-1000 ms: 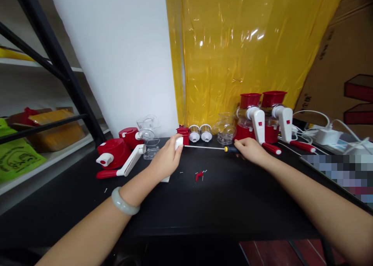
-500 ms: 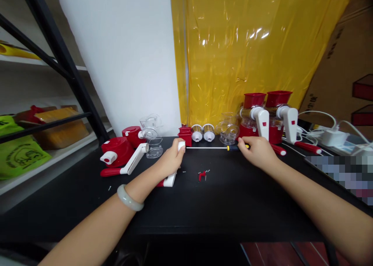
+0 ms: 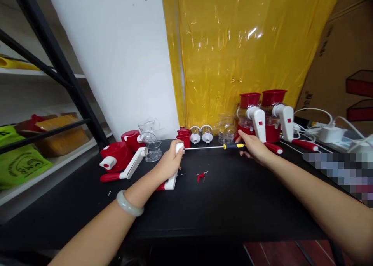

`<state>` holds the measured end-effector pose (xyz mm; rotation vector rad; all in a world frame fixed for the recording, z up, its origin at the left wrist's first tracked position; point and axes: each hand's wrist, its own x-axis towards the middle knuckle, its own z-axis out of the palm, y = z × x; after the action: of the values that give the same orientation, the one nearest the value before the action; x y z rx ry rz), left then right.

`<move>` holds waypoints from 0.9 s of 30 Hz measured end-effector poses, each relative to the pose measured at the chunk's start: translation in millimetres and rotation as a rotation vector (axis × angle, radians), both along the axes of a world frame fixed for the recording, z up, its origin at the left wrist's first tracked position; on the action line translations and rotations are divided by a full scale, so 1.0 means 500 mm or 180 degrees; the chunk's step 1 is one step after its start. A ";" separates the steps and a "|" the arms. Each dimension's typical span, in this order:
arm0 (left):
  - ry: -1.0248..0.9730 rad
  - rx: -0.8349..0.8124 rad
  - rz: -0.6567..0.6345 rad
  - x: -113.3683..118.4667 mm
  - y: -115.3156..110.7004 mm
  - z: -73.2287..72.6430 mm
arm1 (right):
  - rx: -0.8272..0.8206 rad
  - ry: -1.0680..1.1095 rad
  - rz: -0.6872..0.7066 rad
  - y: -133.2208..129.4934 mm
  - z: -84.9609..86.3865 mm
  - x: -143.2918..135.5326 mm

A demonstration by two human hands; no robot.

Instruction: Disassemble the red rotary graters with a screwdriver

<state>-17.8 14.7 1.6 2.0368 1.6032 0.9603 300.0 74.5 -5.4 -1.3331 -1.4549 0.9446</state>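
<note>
My left hand (image 3: pixel 171 159) is closed around a white crank handle (image 3: pixel 171 180), its red grip showing below the wrist. A long screwdriver (image 3: pixel 233 146) with a black and yellow handle lies level between my hands. Its shaft runs left to the white end of the crank handle; the tip is hidden there. At the butt of the screwdriver is my right hand (image 3: pixel 253 146), thumb above and fingers curled loosely below the handle. Under the shaft, on the black table, a small red plastic piece (image 3: pixel 200 176) lies among several screws (image 3: pixel 206 172).
Red grater bodies (image 3: pixel 116 157) with a white-and-red crank (image 3: pixel 134 164) stand at left. Clear plastic parts (image 3: pixel 153 154), metal drums (image 3: pixel 201 134) and red hoppers (image 3: pixel 183 138) line the back. Two assembled graters (image 3: pixel 259 122) and white cables (image 3: pixel 317 114) are at right.
My right hand has loosened from a closed grip, its fingers spreading so more of the screwdriver handle shows. The handle has turned slightly. My left hand keeps its hold; the view has shifted a little.
</note>
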 end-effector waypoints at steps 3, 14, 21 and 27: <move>0.0142 -0.0015 -0.0016 0.000 -0.002 -0.003 | 0.0376 -0.0566 -0.0261 -0.010 0.011 0.004; -0.0129 -0.0150 0.0062 -0.008 0.009 -0.006 | 0.1191 -0.0844 -0.0217 -0.035 0.020 -0.007; -0.0401 -0.0231 0.0102 -0.010 0.015 -0.005 | 0.1721 -0.0919 -0.0116 -0.037 0.021 -0.007; -0.0419 -0.0406 0.0137 -0.012 0.016 -0.001 | 0.1977 -0.0863 0.0008 -0.033 0.019 -0.004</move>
<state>-23.6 22.5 0.9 1.8227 1.6015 0.9603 297.9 58.0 4.1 -1.0098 -1.7651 0.2645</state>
